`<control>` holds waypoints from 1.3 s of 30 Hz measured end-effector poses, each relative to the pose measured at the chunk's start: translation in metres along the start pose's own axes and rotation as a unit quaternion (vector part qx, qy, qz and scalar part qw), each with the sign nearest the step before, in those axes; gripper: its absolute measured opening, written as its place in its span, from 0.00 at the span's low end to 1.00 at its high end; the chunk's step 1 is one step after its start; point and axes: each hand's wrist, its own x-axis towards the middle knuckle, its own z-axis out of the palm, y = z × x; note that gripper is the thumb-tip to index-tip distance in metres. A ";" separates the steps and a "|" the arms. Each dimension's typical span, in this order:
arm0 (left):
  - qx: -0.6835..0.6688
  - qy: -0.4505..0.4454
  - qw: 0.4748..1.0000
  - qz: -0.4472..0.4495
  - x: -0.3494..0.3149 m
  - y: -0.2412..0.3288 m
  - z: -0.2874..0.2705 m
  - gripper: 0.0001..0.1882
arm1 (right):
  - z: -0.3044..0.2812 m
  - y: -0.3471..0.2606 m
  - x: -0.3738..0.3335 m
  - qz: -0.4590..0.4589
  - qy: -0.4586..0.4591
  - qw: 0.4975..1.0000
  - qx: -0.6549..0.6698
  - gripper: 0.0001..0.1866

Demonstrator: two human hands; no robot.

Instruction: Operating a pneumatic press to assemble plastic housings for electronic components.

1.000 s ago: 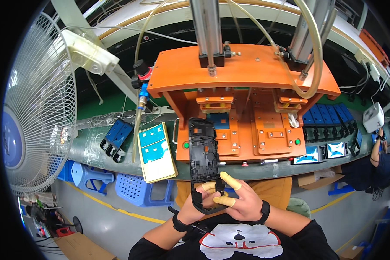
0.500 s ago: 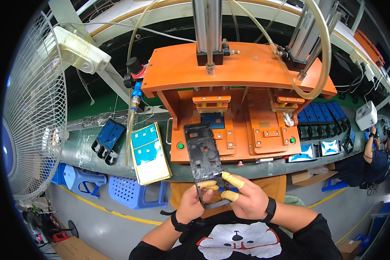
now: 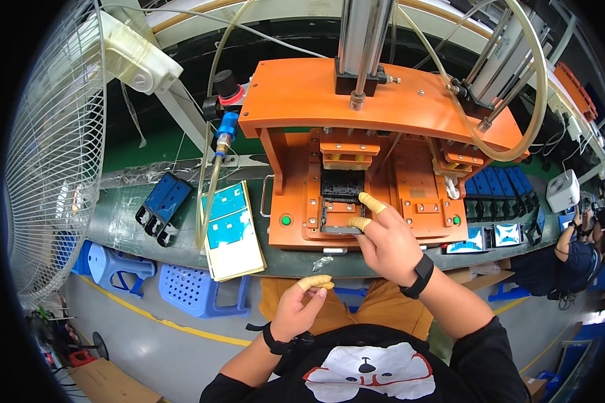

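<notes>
My right hand (image 3: 391, 247), with cream finger cots on thumb and fingers, grips the near right edge of a black plastic frame (image 3: 343, 188). The frame lies in the left fixture (image 3: 312, 208) of an orange press (image 3: 376, 101), under the left press head (image 3: 346, 154). Its near end is an open rectangle; the far part is solid and dark. My left hand (image 3: 301, 310) hovers in front of the bench edge, apart from the frame. Its cotted fingers are curled together and nothing shows in them.
Blue-faced black frames (image 3: 165, 201) lie on the bench (image 3: 121, 221) at left, beside a paper stack (image 3: 238, 248) with blue sheets. More blue-faced parts (image 3: 501, 181) are lined up at right. A caged fan (image 3: 64, 154) stands far left. Another person (image 3: 578, 255) sits at far right.
The black frame has moved from in front of the press down into its left fixture, carried by my right hand. My left hand has let go of it and stays low.
</notes>
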 end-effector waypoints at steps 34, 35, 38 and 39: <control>0.504 0.069 0.830 0.227 0.077 0.060 -0.068 0.26 | -0.018 -0.028 -0.039 -0.061 0.021 0.990 0.127 0.23; 0.514 0.065 0.825 0.225 0.078 0.060 -0.067 0.26 | -0.015 -0.028 -0.048 -0.049 0.012 0.988 0.149 0.22; 0.529 0.045 0.816 0.227 0.076 0.056 -0.070 0.27 | -0.001 -0.029 -0.069 -0.009 -0.006 0.983 0.184 0.17; 0.524 0.036 0.820 0.229 0.076 0.054 -0.074 0.26 | 0.004 -0.030 -0.075 0.001 -0.011 0.981 0.194 0.17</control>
